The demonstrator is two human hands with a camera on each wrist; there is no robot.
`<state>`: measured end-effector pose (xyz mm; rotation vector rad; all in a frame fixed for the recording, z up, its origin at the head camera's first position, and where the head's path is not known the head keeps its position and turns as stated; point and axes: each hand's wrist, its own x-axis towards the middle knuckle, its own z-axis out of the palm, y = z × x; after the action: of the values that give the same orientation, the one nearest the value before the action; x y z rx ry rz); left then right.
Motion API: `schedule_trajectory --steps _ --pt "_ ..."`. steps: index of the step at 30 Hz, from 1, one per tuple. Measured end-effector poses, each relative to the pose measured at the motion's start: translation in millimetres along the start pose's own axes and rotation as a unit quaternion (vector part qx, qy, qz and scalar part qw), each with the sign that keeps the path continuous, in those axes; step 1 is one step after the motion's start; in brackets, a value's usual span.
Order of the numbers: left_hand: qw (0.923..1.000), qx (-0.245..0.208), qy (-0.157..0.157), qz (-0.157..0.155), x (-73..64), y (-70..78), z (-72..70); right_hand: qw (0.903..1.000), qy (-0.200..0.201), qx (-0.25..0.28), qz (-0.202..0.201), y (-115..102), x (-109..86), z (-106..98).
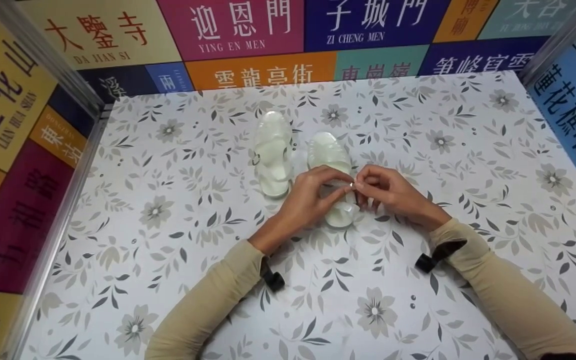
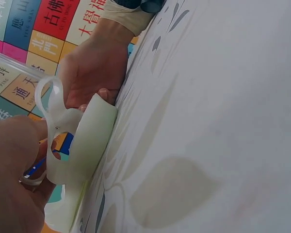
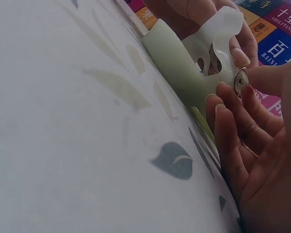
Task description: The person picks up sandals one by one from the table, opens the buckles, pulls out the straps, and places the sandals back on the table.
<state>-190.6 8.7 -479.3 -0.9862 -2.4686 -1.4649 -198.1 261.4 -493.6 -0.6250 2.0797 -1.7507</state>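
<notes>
Counter [image 1: 318,280] carries a pale shoe [image 1: 273,155], untouched, and just beside it a buckled shoe [image 1: 329,147], sole down, presumably to put its strap [image 2: 57,116] within reach. Left hand [image 1: 305,197] arches over, finger and thumb pinching by the strap, seemingly steadying it; right hand [image 1: 393,192] sits opposite, fingertips pinching the buckle [image 3: 240,82]. Head view gives just a glint; right wrist view shows metal clearly.

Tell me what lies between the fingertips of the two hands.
A metal buckle on the nearer shoe; it shows small in the head view and closer in the right wrist view.
</notes>
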Motion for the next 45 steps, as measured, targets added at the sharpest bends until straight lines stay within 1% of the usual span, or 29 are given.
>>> schedule_trajectory --steps 5,12,19,25,28,31,35,38,40,42,45 --pt "0.9999 -0.007 -0.004 -0.014 -2.3 -0.6 -0.9 0.9997 -0.001 0.022 0.006 -1 -0.4 1" --pt "0.9997 -0.009 -0.001 -0.023 -3.0 -1.7 -1.9 0.9999 -0.002 0.006 -0.012 2 -0.1 -1" --pt "0.9998 -0.004 0.005 -0.016 -2.4 -0.6 -4.0 0.9999 -0.002 0.006 -0.01 2 0.7 -2" --pt "0.9996 -0.002 0.029 -0.006 -0.5 1.3 -6.0 0.9999 0.001 0.012 -0.008 3 0.9 -2" --pt "0.9989 0.014 0.044 0.007 1.0 2.2 -6.5 0.9999 -0.001 0.008 -0.007 4 1.2 -2" --pt "0.997 0.047 0.059 0.017 1.9 4.7 -8.0 1.0 0.005 0.002 0.0 4 1.7 -2" --pt "0.9931 0.089 0.076 0.016 2.1 9.2 -10.3 0.9997 0.019 -0.005 0.014 4 1.8 -2" --pt "0.9908 0.108 0.082 0.004 1.2 14.2 -11.0 0.9991 0.032 -0.006 0.028 3 1.5 -1" --pt "0.9892 0.122 0.078 -0.018 -0.4 18.8 -10.6 0.9985 0.041 -0.003 0.037 2 1.4 -1" --pt "0.9878 0.132 0.066 -0.048 -2.5 23.1 -9.0 0.9977 0.049 0.0 0.046 2 1.2 -1" --pt "0.985 0.14 0.032 -0.095 -6.3 27.5 -5.1 0.9968 0.061 0.005 0.053 2 1.1 0"
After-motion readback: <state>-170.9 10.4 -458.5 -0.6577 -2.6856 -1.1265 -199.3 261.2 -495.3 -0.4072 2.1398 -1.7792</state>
